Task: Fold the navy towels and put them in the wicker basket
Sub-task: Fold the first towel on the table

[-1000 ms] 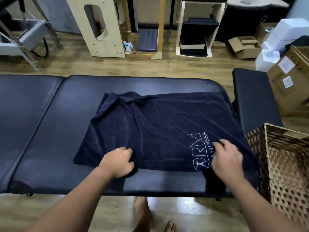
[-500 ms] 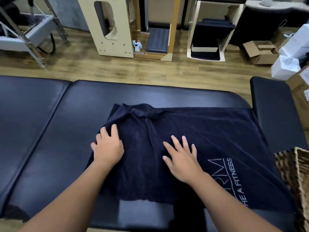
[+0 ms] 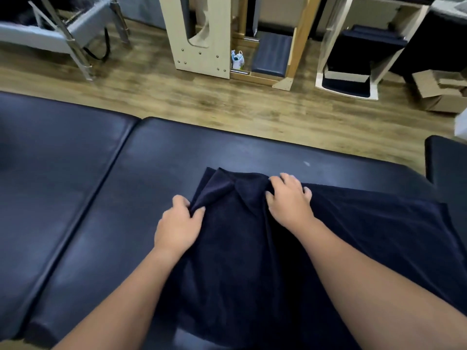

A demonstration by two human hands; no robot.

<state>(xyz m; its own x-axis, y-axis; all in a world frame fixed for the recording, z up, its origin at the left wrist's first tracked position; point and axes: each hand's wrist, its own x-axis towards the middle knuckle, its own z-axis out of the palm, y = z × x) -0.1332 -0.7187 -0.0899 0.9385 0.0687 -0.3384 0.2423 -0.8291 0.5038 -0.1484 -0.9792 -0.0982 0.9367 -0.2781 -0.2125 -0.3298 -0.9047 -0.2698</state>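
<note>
Hands have gone from flat on the towel [image 3: 290, 261] to gripping it: left [image 3: 180, 223] pinches its left edge, right [image 3: 288, 198] clutches the bunched far edge, likely straightening before folding.

Both hands [image 3: 180, 222] [image 3: 288, 198] grip the navy towel [image 3: 353, 236] on the padded table [image 3: 101, 198].

Single head cam, wide-angle; looks fwd and steeply down, close over padded bench [image 3: 177, 157], which fills lower two-thirds of frame; both forearms enter from bottom edge; wood floor [image 3: 227, 104] and furniture across top; edges blurred; no 2nd view.
</note>
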